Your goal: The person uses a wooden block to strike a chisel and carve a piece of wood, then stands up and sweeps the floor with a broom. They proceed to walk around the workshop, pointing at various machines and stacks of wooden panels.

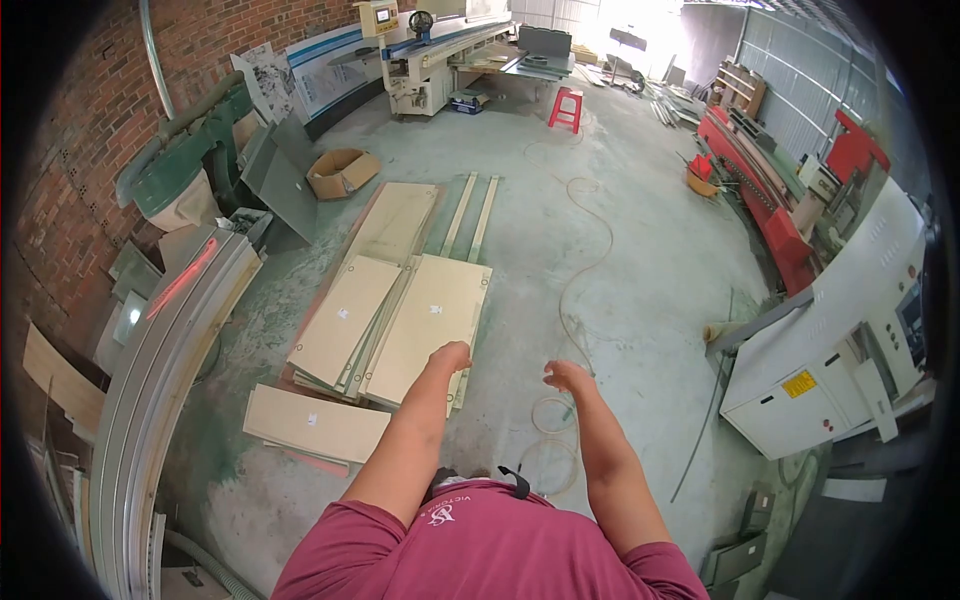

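My left hand (pixel 452 357) reaches forward, overlapping the right edge of a stack of pale cream panels (pixel 425 325) in this view. Its fingers are loosely bent and nothing shows in them. To the right, over the bare floor, my right hand (pixel 568 374) is open, thumb and fingers apart and nothing between them. A second pale panel stack (pixel 345 315) lies to the left of the first. Closer to me, a shorter panel (pixel 318 422) lies on another board. Small white labels mark several panels.
Two long narrow strips (pixel 460 215) lie beyond the stacks, near a cardboard box (pixel 343 174). A thin hose (pixel 568 290) winds along the floor on the right. A red stool (pixel 566 110) stands farther back. White machine cabinet (pixel 800 390) at right; curved metal-edged stack (pixel 165 400) at left.
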{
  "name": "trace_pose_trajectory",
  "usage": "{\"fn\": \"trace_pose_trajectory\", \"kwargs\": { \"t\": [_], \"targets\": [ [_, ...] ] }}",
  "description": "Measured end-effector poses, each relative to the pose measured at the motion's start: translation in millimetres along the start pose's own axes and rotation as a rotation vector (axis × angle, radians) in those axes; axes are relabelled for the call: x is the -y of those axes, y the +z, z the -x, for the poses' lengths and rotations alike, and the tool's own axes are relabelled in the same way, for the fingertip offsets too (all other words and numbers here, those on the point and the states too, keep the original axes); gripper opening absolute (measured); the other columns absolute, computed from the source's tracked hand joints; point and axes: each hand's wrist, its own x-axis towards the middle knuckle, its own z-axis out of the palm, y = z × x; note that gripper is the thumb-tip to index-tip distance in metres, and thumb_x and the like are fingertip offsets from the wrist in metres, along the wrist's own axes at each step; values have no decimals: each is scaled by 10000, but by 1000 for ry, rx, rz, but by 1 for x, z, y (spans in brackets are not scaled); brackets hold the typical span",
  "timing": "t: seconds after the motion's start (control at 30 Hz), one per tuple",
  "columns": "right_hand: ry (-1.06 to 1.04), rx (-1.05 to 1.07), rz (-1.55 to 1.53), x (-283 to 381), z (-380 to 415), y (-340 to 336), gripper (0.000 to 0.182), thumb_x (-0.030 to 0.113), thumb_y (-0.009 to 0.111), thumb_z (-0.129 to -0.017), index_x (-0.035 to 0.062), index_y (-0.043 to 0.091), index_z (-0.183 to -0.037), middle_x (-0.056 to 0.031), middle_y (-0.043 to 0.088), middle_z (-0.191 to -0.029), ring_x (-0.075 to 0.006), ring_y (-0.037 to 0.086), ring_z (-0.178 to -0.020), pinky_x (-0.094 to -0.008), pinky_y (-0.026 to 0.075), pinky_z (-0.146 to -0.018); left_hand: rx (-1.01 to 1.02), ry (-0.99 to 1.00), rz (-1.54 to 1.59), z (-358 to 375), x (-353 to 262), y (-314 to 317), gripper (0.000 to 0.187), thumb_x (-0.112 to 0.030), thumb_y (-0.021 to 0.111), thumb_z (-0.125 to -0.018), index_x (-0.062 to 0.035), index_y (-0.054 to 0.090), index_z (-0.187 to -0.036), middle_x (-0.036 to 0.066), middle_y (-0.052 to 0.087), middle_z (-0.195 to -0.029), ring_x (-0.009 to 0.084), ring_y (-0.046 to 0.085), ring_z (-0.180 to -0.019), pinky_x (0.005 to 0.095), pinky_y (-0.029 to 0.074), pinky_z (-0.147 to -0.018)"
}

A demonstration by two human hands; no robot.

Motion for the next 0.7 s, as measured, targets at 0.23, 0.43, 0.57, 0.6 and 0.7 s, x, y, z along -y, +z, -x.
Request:
{"fn": "trace_pose_trajectory", "kwargs": {
  "t": [0.23,0.43,0.57,0.6,0.7],
  "targets": [
    [-44,41,10,-15,15,-7,392,275,580,-779,143,521,-1144,-101,638,-855,-226,625,-714,-352,479,-683,-11,46,-25,-19,-25,25,282,-240,585,-769,-90,618,-1005,109,603,-1038,273,577,-962,377,468,-813],
    [-59,12,15,-65,14,-6,383,270,590,-773,131,539,-1127,-121,639,-833,-231,627,-683,-351,485,-656,28,42,-24,-18,-59,40,258,-240,582,-762,-104,631,-976,117,616,-993,279,584,-936,381,471,-791],
    [-19,29,-8,-94,21,-12,358,246,573,-723,142,582,-1066,-104,642,-834,-258,621,-801,-357,486,-707,-1,44,-38,-18,-82,50,249,-236,581,-756,-99,633,-958,117,623,-964,280,591,-912,381,473,-780],
    [-1,31,-16,-102,21,-12,357,252,577,-722,143,584,-1062,-105,642,-830,-260,620,-808,-360,487,-710,1,62,-31,-19,-86,53,247,-241,582,-757,-98,634,-951,121,625,-955,282,593,-904,382,473,-776],
    [-102,14,36,-122,20,-8,380,266,598,-765,105,549,-1106,-132,636,-812,-228,623,-628,-354,488,-603,-51,103,-29,-21,-97,66,242,-250,585,-760,-97,635,-942,129,625,-949,288,593,-898,385,473,-776]
  ]
}}
